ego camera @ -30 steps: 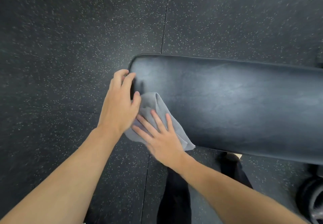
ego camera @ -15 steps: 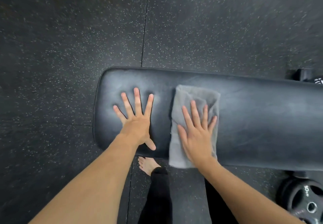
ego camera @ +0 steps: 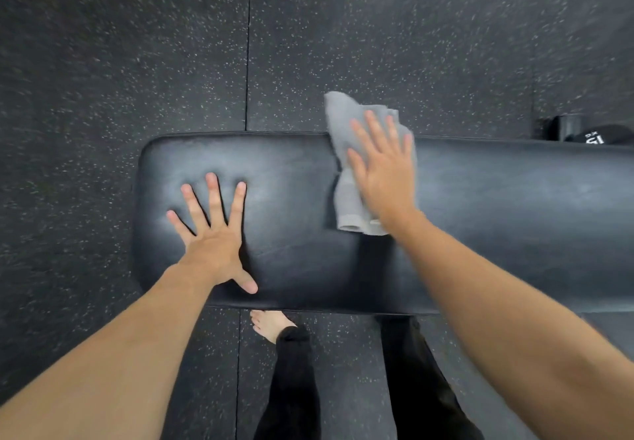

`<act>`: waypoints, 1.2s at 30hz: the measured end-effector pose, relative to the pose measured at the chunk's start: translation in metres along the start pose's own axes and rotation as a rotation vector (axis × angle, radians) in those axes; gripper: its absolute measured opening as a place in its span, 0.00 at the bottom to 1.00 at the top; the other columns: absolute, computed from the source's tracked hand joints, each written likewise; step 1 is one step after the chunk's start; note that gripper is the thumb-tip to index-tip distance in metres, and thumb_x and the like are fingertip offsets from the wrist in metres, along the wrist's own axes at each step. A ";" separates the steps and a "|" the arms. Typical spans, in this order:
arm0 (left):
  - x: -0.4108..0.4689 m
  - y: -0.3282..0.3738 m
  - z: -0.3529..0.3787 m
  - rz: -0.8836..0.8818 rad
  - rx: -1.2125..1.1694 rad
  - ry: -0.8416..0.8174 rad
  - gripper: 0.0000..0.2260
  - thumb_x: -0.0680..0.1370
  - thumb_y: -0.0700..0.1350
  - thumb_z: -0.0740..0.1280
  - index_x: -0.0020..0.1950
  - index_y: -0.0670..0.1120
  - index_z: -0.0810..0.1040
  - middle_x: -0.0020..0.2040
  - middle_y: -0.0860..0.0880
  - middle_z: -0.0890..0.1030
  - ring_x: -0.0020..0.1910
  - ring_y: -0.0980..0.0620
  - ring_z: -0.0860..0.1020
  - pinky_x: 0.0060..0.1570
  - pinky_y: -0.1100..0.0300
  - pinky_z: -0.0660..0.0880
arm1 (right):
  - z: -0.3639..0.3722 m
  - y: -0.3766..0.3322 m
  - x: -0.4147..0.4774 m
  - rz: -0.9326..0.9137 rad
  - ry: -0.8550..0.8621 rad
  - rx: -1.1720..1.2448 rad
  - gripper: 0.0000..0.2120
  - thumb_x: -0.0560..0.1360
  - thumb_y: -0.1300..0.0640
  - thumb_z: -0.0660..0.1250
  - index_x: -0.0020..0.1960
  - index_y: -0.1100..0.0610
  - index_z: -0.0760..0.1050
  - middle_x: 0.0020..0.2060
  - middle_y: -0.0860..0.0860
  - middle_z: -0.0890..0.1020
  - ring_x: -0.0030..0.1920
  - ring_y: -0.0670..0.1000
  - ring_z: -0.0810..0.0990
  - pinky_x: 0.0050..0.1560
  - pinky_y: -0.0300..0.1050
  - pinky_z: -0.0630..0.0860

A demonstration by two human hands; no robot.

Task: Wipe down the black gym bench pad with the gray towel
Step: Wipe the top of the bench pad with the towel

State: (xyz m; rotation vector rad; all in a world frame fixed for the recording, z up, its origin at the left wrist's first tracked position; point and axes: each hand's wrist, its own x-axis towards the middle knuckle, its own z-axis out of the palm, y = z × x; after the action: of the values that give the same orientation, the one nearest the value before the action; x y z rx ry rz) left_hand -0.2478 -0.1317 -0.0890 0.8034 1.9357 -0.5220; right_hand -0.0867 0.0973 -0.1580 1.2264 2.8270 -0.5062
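Observation:
The black bench pad (ego camera: 497, 220) runs across the view from the left-centre to the right edge. My left hand (ego camera: 212, 234) lies flat on its left end with the fingers spread, holding nothing. My right hand (ego camera: 384, 168) presses flat on the gray towel (ego camera: 346, 199) near the pad's far edge. The towel is crumpled, and its upper part (ego camera: 338, 110) sticks out past the far edge over the floor. My palm hides the towel's middle.
Dark speckled rubber floor tiles (ego camera: 137, 62) surround the bench. My bare foot (ego camera: 269, 324) and black trouser legs (ego camera: 295, 388) stand at the near side. A black object with white lettering (ego camera: 597, 136) lies beyond the pad at the far right.
My right hand has pushed the towel across the pad from the near edge to the far edge, bunching it. My left hand stays flat on the left end.

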 end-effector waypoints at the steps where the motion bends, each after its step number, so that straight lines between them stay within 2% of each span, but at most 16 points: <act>1: 0.000 0.000 0.000 -0.005 0.003 -0.002 0.79 0.54 0.64 0.83 0.64 0.53 0.11 0.62 0.39 0.10 0.65 0.28 0.18 0.69 0.24 0.37 | -0.008 0.028 0.000 0.035 0.002 -0.001 0.26 0.84 0.43 0.51 0.78 0.49 0.68 0.80 0.51 0.66 0.81 0.59 0.59 0.77 0.66 0.56; 3: -0.001 0.000 0.001 0.004 0.011 0.007 0.79 0.54 0.64 0.83 0.64 0.53 0.11 0.63 0.39 0.10 0.66 0.27 0.19 0.69 0.23 0.37 | -0.022 0.066 0.001 0.059 -0.003 0.016 0.25 0.84 0.43 0.51 0.78 0.51 0.68 0.79 0.52 0.67 0.81 0.58 0.60 0.76 0.66 0.58; 5: 0.000 0.000 0.002 0.006 0.015 0.022 0.79 0.53 0.64 0.83 0.64 0.53 0.11 0.63 0.39 0.10 0.65 0.28 0.18 0.69 0.24 0.37 | -0.025 0.074 0.001 0.054 0.007 0.038 0.25 0.85 0.44 0.52 0.78 0.51 0.67 0.79 0.52 0.66 0.81 0.58 0.58 0.76 0.66 0.56; 9: 0.000 0.004 0.002 -0.003 0.040 0.031 0.80 0.52 0.64 0.83 0.65 0.53 0.12 0.63 0.40 0.10 0.68 0.27 0.20 0.69 0.24 0.37 | -0.017 0.049 -0.032 0.064 0.050 0.082 0.24 0.85 0.47 0.54 0.81 0.50 0.63 0.82 0.52 0.60 0.83 0.60 0.52 0.79 0.67 0.48; 13: -0.002 0.011 0.001 -0.048 0.063 0.030 0.80 0.53 0.63 0.84 0.65 0.53 0.12 0.62 0.39 0.10 0.69 0.25 0.21 0.69 0.24 0.39 | 0.009 0.009 -0.138 -0.042 -0.027 0.039 0.25 0.86 0.44 0.50 0.82 0.48 0.59 0.83 0.51 0.55 0.83 0.60 0.47 0.80 0.68 0.47; 15: -0.004 0.024 -0.001 -0.108 0.055 0.020 0.79 0.55 0.58 0.85 0.67 0.50 0.12 0.63 0.37 0.11 0.70 0.24 0.24 0.70 0.25 0.41 | 0.018 -0.002 -0.181 -0.136 -0.072 -0.003 0.26 0.86 0.43 0.49 0.82 0.47 0.58 0.83 0.51 0.55 0.83 0.61 0.48 0.79 0.69 0.50; 18: -0.006 0.065 -0.004 -0.245 -0.033 0.059 0.75 0.62 0.47 0.85 0.73 0.44 0.18 0.71 0.33 0.20 0.75 0.24 0.32 0.74 0.30 0.48 | 0.021 0.015 -0.200 -0.249 -0.078 -0.043 0.26 0.86 0.42 0.50 0.82 0.47 0.59 0.83 0.51 0.58 0.83 0.61 0.51 0.80 0.67 0.52; 20: -0.008 0.102 -0.004 -0.193 -0.095 0.122 0.69 0.65 0.42 0.83 0.77 0.47 0.24 0.76 0.36 0.24 0.78 0.28 0.35 0.74 0.30 0.51 | 0.015 0.039 -0.205 -0.289 -0.084 -0.069 0.26 0.86 0.43 0.51 0.82 0.47 0.59 0.83 0.50 0.58 0.83 0.60 0.52 0.80 0.65 0.51; 24: -0.013 0.200 -0.002 0.177 -0.140 0.224 0.63 0.66 0.43 0.82 0.81 0.55 0.34 0.79 0.46 0.26 0.79 0.34 0.35 0.73 0.28 0.50 | -0.010 0.120 -0.224 -0.081 -0.020 -0.049 0.25 0.85 0.45 0.54 0.81 0.48 0.62 0.82 0.50 0.60 0.83 0.60 0.53 0.79 0.66 0.54; 27: -0.012 0.278 -0.001 0.296 -0.117 0.165 0.66 0.64 0.49 0.83 0.80 0.56 0.31 0.77 0.46 0.23 0.77 0.32 0.30 0.72 0.25 0.46 | -0.035 0.196 -0.231 0.121 0.032 -0.049 0.25 0.84 0.46 0.55 0.80 0.51 0.65 0.81 0.52 0.61 0.82 0.61 0.55 0.77 0.69 0.57; 29: -0.006 0.309 0.004 0.273 -0.040 0.095 0.72 0.60 0.59 0.83 0.76 0.56 0.23 0.71 0.42 0.16 0.71 0.26 0.24 0.68 0.21 0.40 | -0.046 0.226 -0.230 0.213 0.038 -0.012 0.26 0.84 0.47 0.55 0.80 0.52 0.64 0.82 0.53 0.60 0.83 0.60 0.52 0.78 0.69 0.54; 31: -0.001 0.319 0.010 0.202 0.015 0.061 0.77 0.55 0.65 0.82 0.72 0.54 0.17 0.66 0.37 0.13 0.67 0.22 0.22 0.64 0.18 0.37 | -0.049 0.232 -0.228 0.246 0.026 0.027 0.26 0.84 0.46 0.54 0.81 0.51 0.63 0.82 0.52 0.59 0.83 0.59 0.49 0.79 0.68 0.50; 36: 0.002 0.321 0.011 0.162 0.024 0.064 0.78 0.55 0.66 0.82 0.68 0.53 0.14 0.65 0.37 0.12 0.67 0.22 0.21 0.63 0.20 0.36 | -0.044 0.206 -0.194 0.299 0.017 0.011 0.28 0.84 0.43 0.51 0.83 0.48 0.57 0.83 0.51 0.55 0.83 0.62 0.46 0.78 0.72 0.45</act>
State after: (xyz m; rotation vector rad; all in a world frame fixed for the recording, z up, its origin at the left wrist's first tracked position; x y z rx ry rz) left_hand -0.0111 0.0848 -0.1048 0.9930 1.9053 -0.4266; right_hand 0.1992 0.1053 -0.1475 1.6234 2.5874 -0.4967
